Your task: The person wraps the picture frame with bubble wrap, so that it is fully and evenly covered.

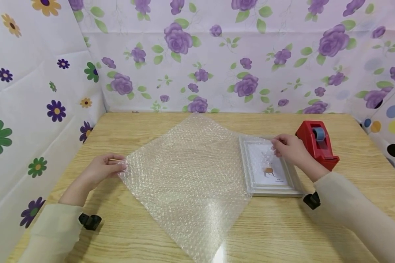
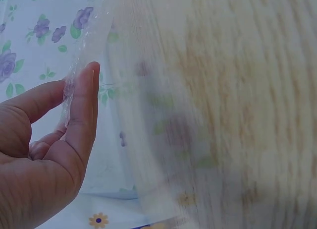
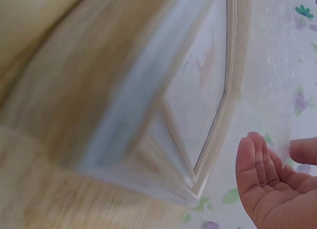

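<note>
A clear sheet of bubble wrap (image 1: 184, 168) is spread cornerwise over the table, one corner toward the back wall. My left hand (image 1: 103, 168) pinches its left corner between thumb and fingers; the left wrist view shows the wrap's edge caught in that hand (image 2: 59, 125). At the right corner my right hand (image 1: 291, 149) pinches the wrap, held above a picture frame (image 1: 271, 190). The silvery frame lies flat, with a small chair picture inside, and the wrap's right part overlaps it. In the right wrist view the wrap (image 3: 272, 55) hangs from the fingertips beside the frame (image 3: 163, 125).
A red tape dispenser (image 1: 316, 142) with a blue roll stands just behind and right of the picture frame, close to my right forearm. The wooden table (image 1: 135, 128) meets flower-patterned cloth (image 1: 217, 65) at the back and sides.
</note>
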Demonstrator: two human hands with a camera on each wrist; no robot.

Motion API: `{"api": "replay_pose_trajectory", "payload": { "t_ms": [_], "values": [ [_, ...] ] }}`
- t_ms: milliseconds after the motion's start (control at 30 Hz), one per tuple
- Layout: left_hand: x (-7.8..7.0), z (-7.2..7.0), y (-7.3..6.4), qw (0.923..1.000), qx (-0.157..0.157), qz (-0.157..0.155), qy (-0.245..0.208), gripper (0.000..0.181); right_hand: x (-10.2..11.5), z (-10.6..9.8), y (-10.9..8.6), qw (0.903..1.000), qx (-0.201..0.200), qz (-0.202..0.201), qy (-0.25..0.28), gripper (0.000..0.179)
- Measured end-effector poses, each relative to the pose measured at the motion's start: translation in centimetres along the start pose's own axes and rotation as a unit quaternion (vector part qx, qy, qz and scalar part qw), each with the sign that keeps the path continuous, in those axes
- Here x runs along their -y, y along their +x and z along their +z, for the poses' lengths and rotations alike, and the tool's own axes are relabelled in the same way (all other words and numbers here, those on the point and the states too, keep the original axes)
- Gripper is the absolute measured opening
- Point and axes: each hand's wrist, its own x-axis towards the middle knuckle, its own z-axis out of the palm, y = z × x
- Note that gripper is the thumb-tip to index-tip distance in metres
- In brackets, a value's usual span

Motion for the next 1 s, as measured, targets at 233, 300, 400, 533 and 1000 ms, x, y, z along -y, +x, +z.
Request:
{"api": "replay_pose_trajectory", "payload": {
  "t_ms": [233, 300, 400, 533, 1000],
  "values": [
    [-0.1, 0.0, 0.0, 1.0, 0.0, 0.001, 0.01, 0.05, -0.5, -0.5, -0.7, 0.9998, -0.011, 0.014, -0.007, 0.041],
    [-0.1, 0.0, 0.0, 0.9999, -0.001, 0.001, 0.013, 0.05, -0.6, -0.5, -0.9, 0.9997, -0.01, 0.022, 0.0, 0.041],
    [-0.2, 0.0, -0.1, 0.9999, -0.003, 0.001, 0.015, 0.049, -0.7, -0.7, -1.3, 0.9995, -0.008, 0.028, 0.007, 0.041],
    [-0.3, 0.1, -0.2, 0.9999, -0.004, 0.001, 0.013, 0.049, -0.8, -1.1, -1.8, 0.9993, -0.005, 0.033, -0.015, 0.04],
    [0.1, 0.3, -0.1, 0.9996, -0.015, -0.001, 0.024, 0.05, -2.0, -1.5, -3.6, 0.9944, -0.027, 0.032, -0.097, 0.039]
  ]
}}
